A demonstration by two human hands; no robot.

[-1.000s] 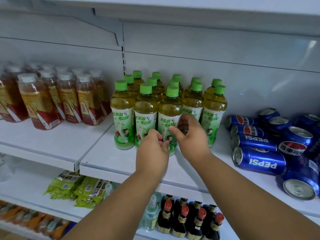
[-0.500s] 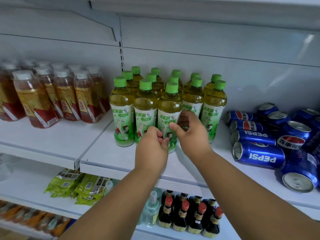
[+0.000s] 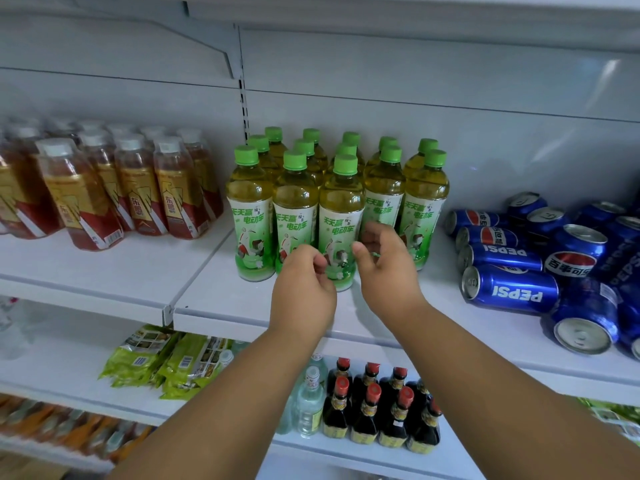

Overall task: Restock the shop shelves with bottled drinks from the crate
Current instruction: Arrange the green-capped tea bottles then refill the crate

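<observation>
I see both hands at the front green-capped bottle point(image 3: 341, 216), standing upright on the white shelf point(image 3: 221, 299) among its green tea group. My left hand point(image 3: 303, 289) curls at its base, the right hand point(image 3: 388, 268) half-curled beside it; whether either truly grips it, I cannot tell.

I have one view only, from a wide-angle camera worn on the person's head. It faces forward and slightly down at a white shop shelf point(image 3: 221, 299), close enough that both forearms stretch from the bottom edge up into the middle. The green-capped bottles point(image 3: 341, 216) sit centre frame at near range. Straight shelf edges bow toward the frame's sides. A lower shelf point(image 3: 69, 372) shows beneath, seen from above.
</observation>
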